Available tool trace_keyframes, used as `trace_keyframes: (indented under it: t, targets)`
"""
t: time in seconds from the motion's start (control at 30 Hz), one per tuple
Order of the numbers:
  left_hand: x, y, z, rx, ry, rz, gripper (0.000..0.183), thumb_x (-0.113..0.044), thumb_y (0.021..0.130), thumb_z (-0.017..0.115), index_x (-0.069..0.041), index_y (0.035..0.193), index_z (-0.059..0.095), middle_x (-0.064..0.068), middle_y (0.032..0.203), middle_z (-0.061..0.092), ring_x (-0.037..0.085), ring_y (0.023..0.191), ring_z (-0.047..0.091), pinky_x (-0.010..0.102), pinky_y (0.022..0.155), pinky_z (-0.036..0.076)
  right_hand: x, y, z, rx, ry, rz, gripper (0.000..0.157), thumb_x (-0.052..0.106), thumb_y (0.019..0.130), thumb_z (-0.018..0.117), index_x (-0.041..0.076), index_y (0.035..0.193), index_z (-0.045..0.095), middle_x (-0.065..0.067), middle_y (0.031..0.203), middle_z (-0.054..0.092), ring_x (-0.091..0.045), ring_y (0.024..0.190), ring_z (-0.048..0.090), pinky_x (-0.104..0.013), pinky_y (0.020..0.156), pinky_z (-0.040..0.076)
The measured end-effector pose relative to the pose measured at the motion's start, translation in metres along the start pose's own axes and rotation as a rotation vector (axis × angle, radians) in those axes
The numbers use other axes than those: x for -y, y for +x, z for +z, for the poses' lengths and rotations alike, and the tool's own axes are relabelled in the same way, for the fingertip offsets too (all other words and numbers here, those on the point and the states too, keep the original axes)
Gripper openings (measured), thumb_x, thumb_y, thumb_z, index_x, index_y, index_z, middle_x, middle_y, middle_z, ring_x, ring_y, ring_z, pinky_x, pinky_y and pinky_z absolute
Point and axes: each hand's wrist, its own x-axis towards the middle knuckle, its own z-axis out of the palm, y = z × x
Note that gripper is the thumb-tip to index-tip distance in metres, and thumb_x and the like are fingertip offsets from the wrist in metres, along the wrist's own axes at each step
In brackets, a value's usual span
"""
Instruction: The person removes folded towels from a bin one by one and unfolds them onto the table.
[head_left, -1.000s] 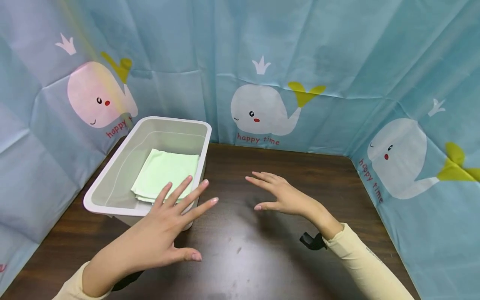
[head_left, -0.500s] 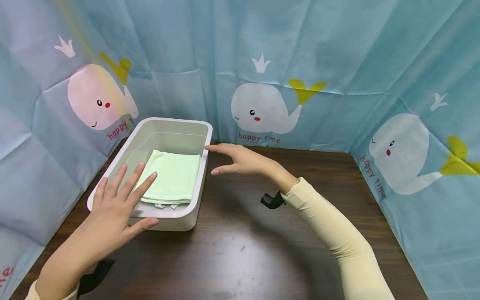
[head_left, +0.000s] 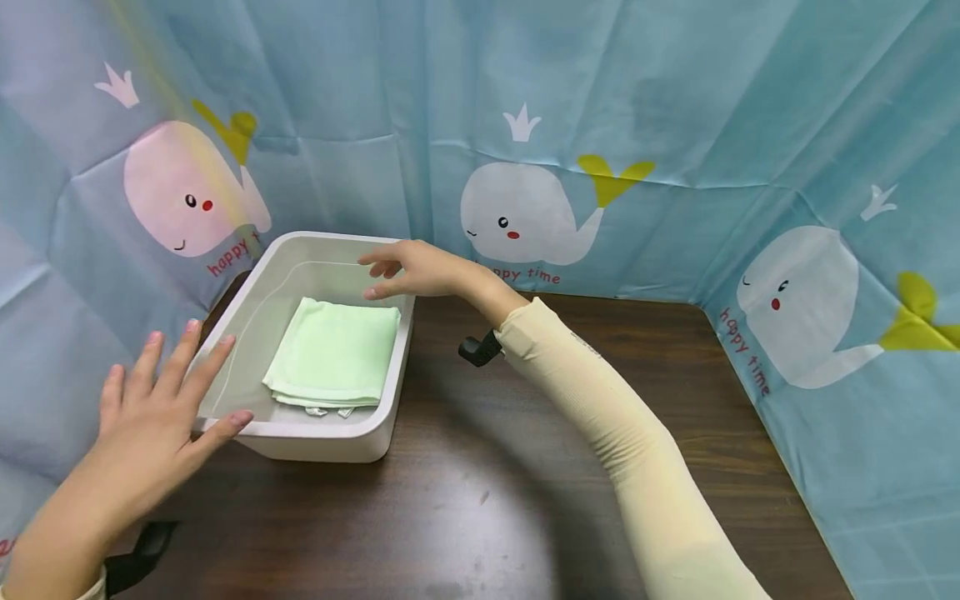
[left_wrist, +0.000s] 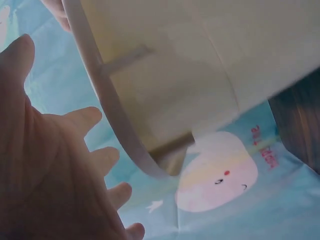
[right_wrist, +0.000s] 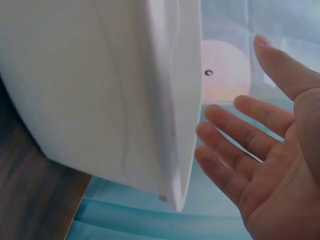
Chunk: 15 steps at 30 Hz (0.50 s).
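Note:
A light grey plastic bin (head_left: 322, 448) with a white rim stands on the left of the table. Folded pale green cloths (head_left: 337, 346) lie on its floor, small white tags showing at their near edge. My left hand (head_left: 153, 417) is spread at the bin's near left corner; in the left wrist view its fingers (left_wrist: 82, 120) are apart from the rim. Over the far right corner of the bin hovers my right hand (head_left: 420, 268), fingers slightly bent and holding nothing. The right wrist view has the right palm (right_wrist: 270, 185) beside the bin's rim, with a gap visible.
The dark wooden table (head_left: 480, 500) spreads to the right and in front of the bin. Blue curtains (head_left: 337, 100) printed with whales enclose the back and both sides. Black wrist mounts (head_left: 480, 348) hang under the forearms.
My right hand has moved left and away from me, from over the table to the bin's far right corner. My left hand has moved left, uncovering the cloths and the bin's near edge.

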Motion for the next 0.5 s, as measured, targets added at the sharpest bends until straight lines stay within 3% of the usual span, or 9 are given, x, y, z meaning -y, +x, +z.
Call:
trace_keyframes:
  t: [0.2, 0.5]
  targets:
    - [0.009, -0.002, 0.003, 0.02, -0.004, -0.05, 0.079, -0.052, 0.092, 0.048, -0.028, 0.153, 0.004, 0.004, 0.16, -0.015, 0.036, 0.146, -0.023, 0.065, 0.108, -0.021, 0.008, 0.029, -0.002, 0.057, 0.066, 0.047, 0.061, 0.048, 0.087, 0.062, 0.024, 0.14, 0.045, 0.005, 0.136, 0.055, -0.006, 0.122, 0.053, -0.023, 0.1, 0.044]
    - [0.017, -0.001, 0.01, 0.052, -0.018, -0.114, 0.081, -0.055, 0.093, 0.044, -0.024, 0.153, -0.001, 0.005, 0.16, -0.018, 0.037, 0.145, -0.024, 0.067, 0.106, -0.023, 0.02, 0.054, -0.005, 0.073, 0.207, 0.218, 0.055, 0.047, 0.089, 0.058, 0.027, 0.139, 0.046, 0.007, 0.138, 0.052, -0.013, 0.121, 0.056, -0.037, 0.097, 0.05]
